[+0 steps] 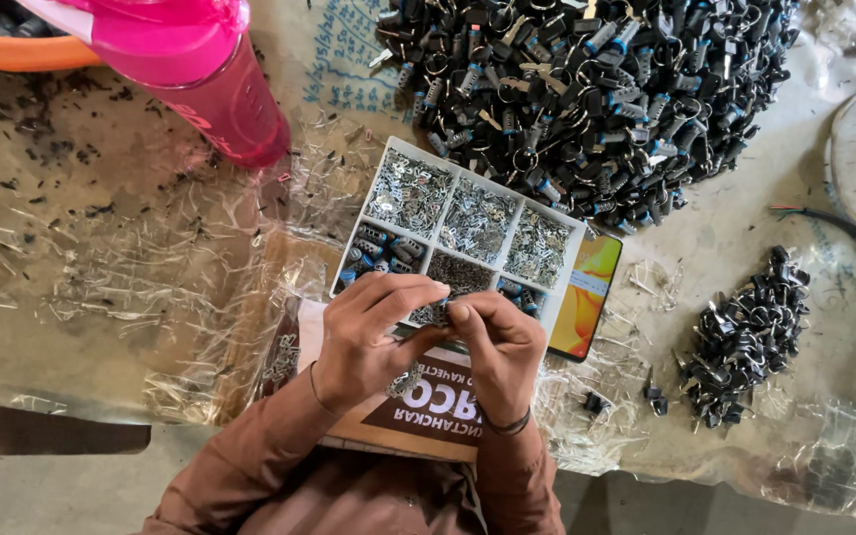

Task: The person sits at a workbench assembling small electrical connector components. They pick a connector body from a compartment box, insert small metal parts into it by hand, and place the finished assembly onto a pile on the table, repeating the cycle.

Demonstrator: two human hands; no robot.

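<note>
Over the white compartment tray (385,175), left hand (367,337) and right hand (494,349) pinch closed together on a small, unidentifiable metal part (445,309).

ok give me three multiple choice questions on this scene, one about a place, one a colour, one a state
1. Where does the big heap of dark parts lie?
A. beyond the compartment tray
B. in the person's lap
C. under the bottle

2. What colour is the bottle?
A. green
B. pink
C. white

3. How are the left hand and right hand?
A. resting apart
B. together, pinching a small part
C. holding the bottle

Answers: 1 A, the heap sits past the tray's far edge. 2 B, its body and lid are pink. 3 B, the fingertips meet over the tray's near edge.
</note>
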